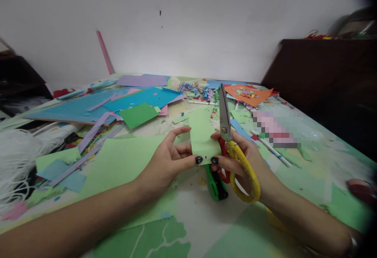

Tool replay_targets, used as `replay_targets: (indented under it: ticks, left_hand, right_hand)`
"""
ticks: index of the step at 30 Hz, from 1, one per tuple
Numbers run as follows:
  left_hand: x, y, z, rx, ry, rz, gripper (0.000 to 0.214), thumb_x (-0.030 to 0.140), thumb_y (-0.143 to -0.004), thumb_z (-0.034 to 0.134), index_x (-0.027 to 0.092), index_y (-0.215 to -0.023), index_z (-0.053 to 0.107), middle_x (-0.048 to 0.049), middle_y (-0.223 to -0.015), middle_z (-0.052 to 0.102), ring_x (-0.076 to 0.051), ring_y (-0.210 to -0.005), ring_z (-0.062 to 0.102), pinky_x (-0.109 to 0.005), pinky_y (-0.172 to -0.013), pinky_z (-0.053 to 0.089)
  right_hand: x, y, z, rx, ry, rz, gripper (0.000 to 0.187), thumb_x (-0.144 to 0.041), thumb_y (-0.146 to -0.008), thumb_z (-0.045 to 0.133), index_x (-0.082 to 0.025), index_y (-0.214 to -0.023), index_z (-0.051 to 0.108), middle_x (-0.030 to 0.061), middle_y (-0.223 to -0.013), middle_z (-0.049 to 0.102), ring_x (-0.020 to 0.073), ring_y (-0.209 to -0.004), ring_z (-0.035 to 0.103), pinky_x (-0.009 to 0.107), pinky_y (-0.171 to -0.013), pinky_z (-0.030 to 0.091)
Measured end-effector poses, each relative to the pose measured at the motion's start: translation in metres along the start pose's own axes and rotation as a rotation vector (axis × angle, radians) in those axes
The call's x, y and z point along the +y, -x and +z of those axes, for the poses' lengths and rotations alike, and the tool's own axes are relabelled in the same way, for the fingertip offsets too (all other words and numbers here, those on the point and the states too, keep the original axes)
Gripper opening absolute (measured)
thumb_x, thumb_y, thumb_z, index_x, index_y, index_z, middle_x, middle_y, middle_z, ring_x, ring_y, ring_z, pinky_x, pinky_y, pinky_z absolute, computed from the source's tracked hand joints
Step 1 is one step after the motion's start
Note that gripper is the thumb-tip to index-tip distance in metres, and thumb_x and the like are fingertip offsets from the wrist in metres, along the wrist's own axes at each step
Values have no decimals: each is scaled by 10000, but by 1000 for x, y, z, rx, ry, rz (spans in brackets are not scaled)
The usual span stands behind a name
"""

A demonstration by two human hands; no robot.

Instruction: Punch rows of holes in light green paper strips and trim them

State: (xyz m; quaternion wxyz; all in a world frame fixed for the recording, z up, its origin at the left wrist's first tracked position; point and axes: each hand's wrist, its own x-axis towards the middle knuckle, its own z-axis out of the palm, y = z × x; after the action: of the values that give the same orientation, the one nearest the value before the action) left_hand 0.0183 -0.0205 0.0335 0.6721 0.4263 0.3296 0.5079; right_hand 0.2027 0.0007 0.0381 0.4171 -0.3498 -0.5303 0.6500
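A light green paper strip [205, 134] stands tilted up between my two hands, with a small dark spot near its lower edge. My left hand [173, 152] pinches its lower left corner between thumb and fingers. At the lower right, the thumb of my right hand [241, 156] presses on the same strip. That hand also carries scissors [225, 116], one handle loop yellow and the other red, with the blades pointing up and looking closed. Below the strip, a green and black stapler [217, 185] lies on the table, partly hidden by my right fingers.
Left of centre lies a large light green sheet [123, 171]. Behind it are blue sheets [144, 99] and a green piece [140, 115]. White cord [14, 160] is heaped at the left. An orange sheet [249, 94] holds paper scraps. A dark cabinet [324, 77] stands right.
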Motion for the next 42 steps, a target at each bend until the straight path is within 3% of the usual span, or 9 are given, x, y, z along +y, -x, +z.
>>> replay_targets:
  ticks: [7,15,21,27,31,37,42]
  left_hand:
    - [-4,1,5,60,253,-153,666,72,-668,765,154,-1200,373,-93,-906,722,-177,-795,698,-294,-789,530]
    - [-9,0,3,120,333,-182,626,39,-645,769,149,-1190,482,-72,-962,688,-163,-838,667,-303,-829,529]
    - [-9,-2,4,0,325,-180,458,71,-696,735,118,-1131,598,-104,-1055,674,-187,-948,637,-280,-836,509]
    - [-11,-3,-3,-162,283,-227,284,133,-699,744,124,-979,698,-71,-920,702,-148,-801,634,-264,-749,515]
    - [-9,-4,-5,-226,198,-111,351,127,-683,752,155,-1031,708,-62,-922,718,-159,-859,642,-245,-783,504]
    - [-8,-2,-1,-271,49,55,266,129,-692,760,201,-947,735,-16,-828,714,-113,-729,620,-185,-674,496]
    - [-10,-3,-3,-268,-9,124,294,159,-684,775,216,-969,737,1,-839,719,-102,-732,623,-168,-701,504]
  right_hand:
    - [3,2,1,-4,-54,6,493,-195,-678,770,-245,-1098,515,-59,-681,606,86,-526,586,175,-450,456]
    - [7,1,-2,-31,-92,-6,515,-226,-688,767,-257,-1133,510,-54,-717,588,84,-476,555,200,-424,447]
    - [6,1,-3,-24,-41,-32,465,-215,-713,754,-257,-1110,516,-58,-703,584,81,-489,558,198,-457,456]
    - [2,1,1,-31,-43,-39,509,-200,-695,764,-268,-1131,511,-78,-680,556,62,-502,544,179,-482,456]
    - [0,2,4,-23,-10,-10,558,-225,-681,772,-278,-1149,474,-87,-662,526,70,-477,527,181,-437,421]
    - [-4,4,8,39,-42,79,612,-219,-599,804,-259,-1077,424,-67,-758,584,48,-452,461,181,-411,375]
    - [-3,3,9,32,20,76,498,-242,-641,765,-238,-1039,466,-66,-757,581,26,-380,398,180,-356,323]
